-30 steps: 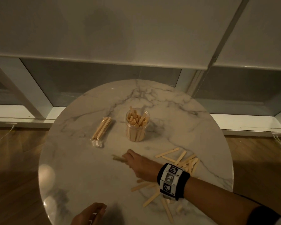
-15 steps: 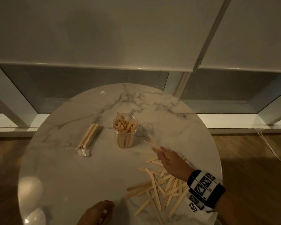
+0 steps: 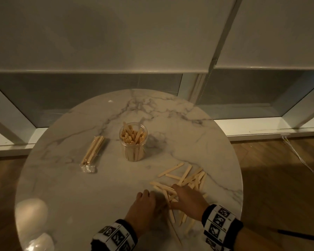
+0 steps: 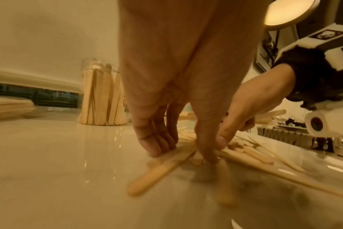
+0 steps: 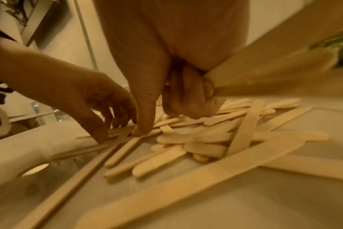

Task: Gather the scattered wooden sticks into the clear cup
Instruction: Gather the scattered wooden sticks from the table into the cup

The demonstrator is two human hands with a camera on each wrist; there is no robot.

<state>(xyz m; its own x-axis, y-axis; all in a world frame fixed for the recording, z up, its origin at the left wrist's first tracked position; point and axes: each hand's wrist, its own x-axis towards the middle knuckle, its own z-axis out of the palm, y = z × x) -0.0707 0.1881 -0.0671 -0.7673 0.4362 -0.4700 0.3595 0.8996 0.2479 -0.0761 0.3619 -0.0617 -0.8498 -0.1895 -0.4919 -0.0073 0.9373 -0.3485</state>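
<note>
The clear cup [image 3: 133, 142] [image 4: 103, 96] stands mid-table, packed with upright wooden sticks. Loose wooden sticks [image 3: 186, 179] [image 5: 202, 137] lie scattered and crossed at the table's front right. Both hands are down on the near edge of that pile. My left hand [image 3: 146, 194] [image 4: 178, 152] pinches a stick [image 4: 162, 167] lying on the marble between fingertips and thumb. My right hand [image 3: 175, 190] [image 5: 166, 120] grips a small bunch of sticks [image 5: 264, 69] in its curled fingers, and its thumb [image 5: 142, 124] presses on a stick on the table.
A plastic-wrapped bundle of sticks [image 3: 92, 153] lies left of the cup. The round marble table [image 3: 65, 187] has its rim close on the right of the pile. A low window ledge and wood floor with a white cable [image 3: 301, 160] lie beyond.
My right hand has drawn back from beside the cup to the pile. My left hand has come up from the table's front edge to the pile.
</note>
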